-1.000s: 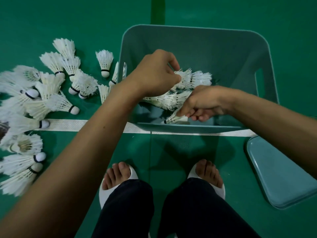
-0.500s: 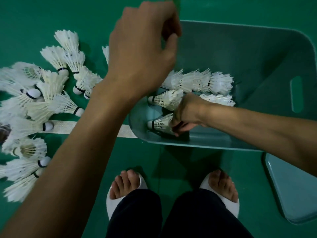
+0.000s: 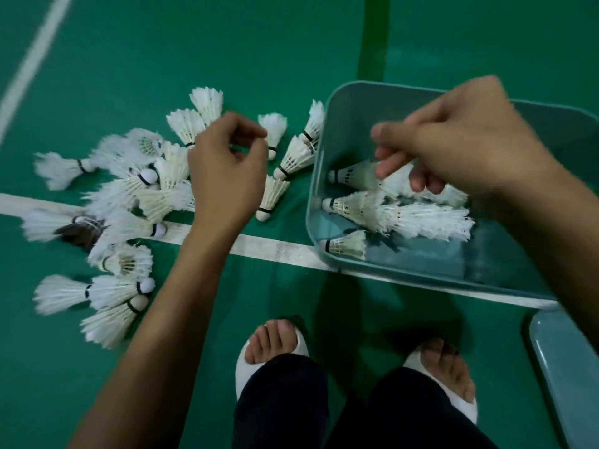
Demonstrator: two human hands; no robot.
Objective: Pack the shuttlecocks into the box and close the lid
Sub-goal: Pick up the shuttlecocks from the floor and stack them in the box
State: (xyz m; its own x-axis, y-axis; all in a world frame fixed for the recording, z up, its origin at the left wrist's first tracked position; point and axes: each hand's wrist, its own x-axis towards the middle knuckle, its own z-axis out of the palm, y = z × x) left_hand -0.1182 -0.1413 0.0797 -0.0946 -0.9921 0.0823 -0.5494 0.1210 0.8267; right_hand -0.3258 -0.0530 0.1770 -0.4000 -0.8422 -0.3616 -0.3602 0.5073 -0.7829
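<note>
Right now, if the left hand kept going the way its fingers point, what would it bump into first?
Probably the shuttlecock just beyond the left hand's curled fingers, between the pile and the box. Depth is unclear, so the hand may pass above it.

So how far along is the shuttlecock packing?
Done: a few shuttlecocks lie in the box. In hand: nothing visible; the left hand hovers over the loose pile, the right hand above the box. Left: most of the pile to pack, and the lid sits off, beside the box.
</note>
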